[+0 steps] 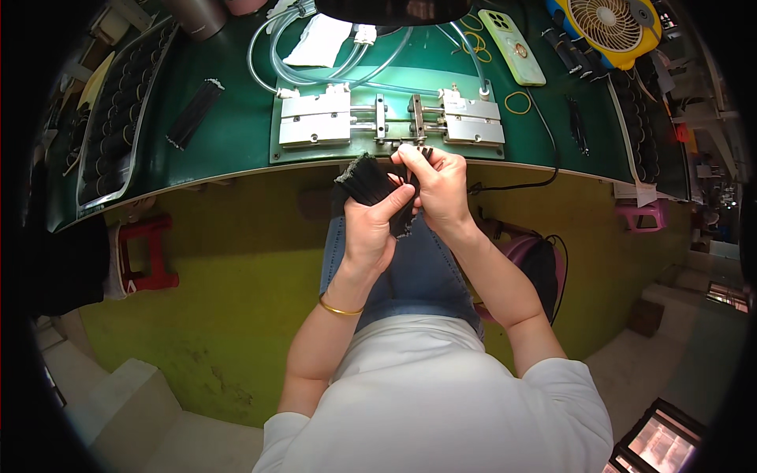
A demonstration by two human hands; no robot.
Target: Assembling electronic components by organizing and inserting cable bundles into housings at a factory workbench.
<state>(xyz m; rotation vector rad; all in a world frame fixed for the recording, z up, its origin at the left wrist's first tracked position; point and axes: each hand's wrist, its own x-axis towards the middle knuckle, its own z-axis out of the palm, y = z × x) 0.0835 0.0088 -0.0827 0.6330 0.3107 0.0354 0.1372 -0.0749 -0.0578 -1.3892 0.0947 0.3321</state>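
A bundle of short black wires with pale tips is gripped in my left hand, just in front of the table edge. The bundle tilts up to the left, and its lower end shows below my fingers. My right hand is closed in a pinch beside it, thumb and forefinger at the metal jaws. What those fingertips hold is too small and too covered to make out. The jaws sit between two silver pneumatic cylinders, the left cylinder and the right cylinder, mounted on a pale green plate.
Clear air hoses loop behind the cylinders, near a white cloth. Another black bundle lies left, beside a tray of bundles. To the right are a phone, rubber bands and a yellow-blue fan.
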